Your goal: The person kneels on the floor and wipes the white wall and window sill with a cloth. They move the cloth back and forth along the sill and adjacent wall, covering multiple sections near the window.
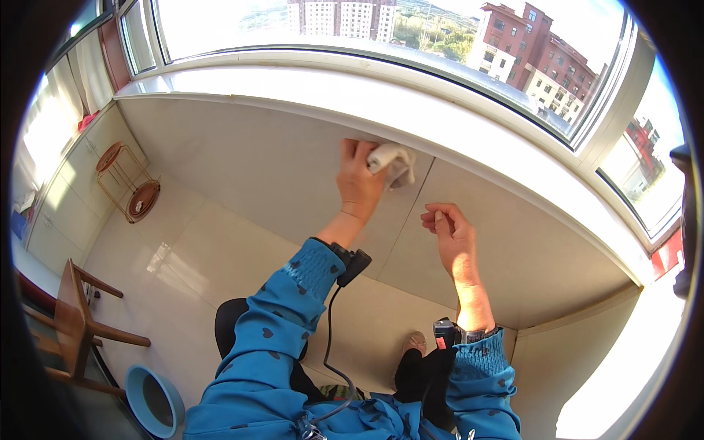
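My left hand (358,173) grips a crumpled white cloth (399,164) and holds it against the pale tiled wall (264,148) just under the windowsill. Part of the cloth sticks out to the right of my fingers, near a dark vertical joint (412,202) between two wall panels. To the right of that joint, my right hand (454,225) is raised in front of the wall with its fingers loosely bent and nothing in them. Both wrists carry black strapped devices, and a cable (330,330) runs from the left one down towards my body.
Above the wall runs a white windowsill (352,99) below wide windows. A round two-tier rack (144,201) stands by white cabinets (88,212) on the left. Nearer are a wooden chair (77,319) and a blue basin (175,404) on the tiled floor (181,280). A black seat (228,324) shows beneath me.
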The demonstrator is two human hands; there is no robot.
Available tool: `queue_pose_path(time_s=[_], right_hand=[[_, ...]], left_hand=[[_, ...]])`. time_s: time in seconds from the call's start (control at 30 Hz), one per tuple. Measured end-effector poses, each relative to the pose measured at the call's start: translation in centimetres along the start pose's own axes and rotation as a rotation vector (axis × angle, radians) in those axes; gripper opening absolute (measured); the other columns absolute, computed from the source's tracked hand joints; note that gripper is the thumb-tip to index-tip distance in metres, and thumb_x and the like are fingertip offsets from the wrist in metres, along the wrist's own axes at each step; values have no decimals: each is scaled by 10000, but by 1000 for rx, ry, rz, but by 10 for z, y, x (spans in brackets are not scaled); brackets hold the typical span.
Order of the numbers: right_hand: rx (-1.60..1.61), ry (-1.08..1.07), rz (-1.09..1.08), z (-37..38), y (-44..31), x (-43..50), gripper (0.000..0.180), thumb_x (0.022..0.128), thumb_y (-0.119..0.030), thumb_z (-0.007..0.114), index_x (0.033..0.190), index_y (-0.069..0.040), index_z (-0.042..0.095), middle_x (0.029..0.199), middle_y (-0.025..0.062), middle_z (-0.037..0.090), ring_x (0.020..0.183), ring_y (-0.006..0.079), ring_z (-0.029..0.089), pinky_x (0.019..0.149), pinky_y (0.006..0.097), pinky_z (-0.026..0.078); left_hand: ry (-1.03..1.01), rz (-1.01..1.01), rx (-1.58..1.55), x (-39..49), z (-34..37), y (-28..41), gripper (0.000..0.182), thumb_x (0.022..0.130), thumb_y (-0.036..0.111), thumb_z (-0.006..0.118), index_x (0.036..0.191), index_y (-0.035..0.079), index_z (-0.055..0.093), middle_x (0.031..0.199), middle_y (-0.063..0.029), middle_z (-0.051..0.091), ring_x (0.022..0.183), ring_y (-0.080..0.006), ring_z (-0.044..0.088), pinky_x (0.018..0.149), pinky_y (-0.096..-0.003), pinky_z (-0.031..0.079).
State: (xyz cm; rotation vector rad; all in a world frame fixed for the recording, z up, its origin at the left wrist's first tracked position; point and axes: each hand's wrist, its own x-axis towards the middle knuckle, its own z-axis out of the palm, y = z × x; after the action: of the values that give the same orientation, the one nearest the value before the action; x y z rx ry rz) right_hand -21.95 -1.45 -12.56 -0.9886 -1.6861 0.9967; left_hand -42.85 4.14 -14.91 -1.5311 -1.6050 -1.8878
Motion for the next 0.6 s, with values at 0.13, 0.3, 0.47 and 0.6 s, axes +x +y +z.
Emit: queue_pose_path(time_s=[0.13, 0.3, 0.47, 0.6], right_hand=[[-4, -26, 50, -1, 4, -2, 220, 1059, -105, 468, 1144, -24, 654, 966, 82, 719, 894, 162, 690, 846, 312, 552], [-8, -38, 70, -4, 8, -3, 215, 1056, -105, 468, 1133, -30, 654, 959, 82, 718, 902, 160, 686, 860, 308, 548], [-28, -35, 41, -3, 10, 0, 236, 1066, -112, 452, 1153, -7, 645, 962, 89, 719, 898, 169, 696, 833, 311, 566], [-37, -22, 17, -2, 9, 2, 243, 1068, -113, 445, 1159, -5, 643, 959, 90, 721, 893, 171, 697, 834, 312, 568]], left_hand=[[177, -263, 43, 57, -62, -97, 370, 862, 302, 775, 1118, 77, 633, 1117, -153, 551, 972, -368, 622, 765, -465, 528], [322, -607, 76, 63, -89, -149, 455, 905, 332, 720, 1232, 40, 597, 1195, -188, 510, 997, -380, 613, 819, -477, 510], [196, -362, -176, -17, -11, -49, 276, 901, 241, 723, 1058, 65, 580, 1091, -135, 474, 950, -348, 571, 821, -440, 493], [-66, -316, -216, -61, 28, 39, 243, 843, 169, 751, 1018, 73, 613, 1044, -136, 491, 881, -353, 564, 776, -431, 494]])
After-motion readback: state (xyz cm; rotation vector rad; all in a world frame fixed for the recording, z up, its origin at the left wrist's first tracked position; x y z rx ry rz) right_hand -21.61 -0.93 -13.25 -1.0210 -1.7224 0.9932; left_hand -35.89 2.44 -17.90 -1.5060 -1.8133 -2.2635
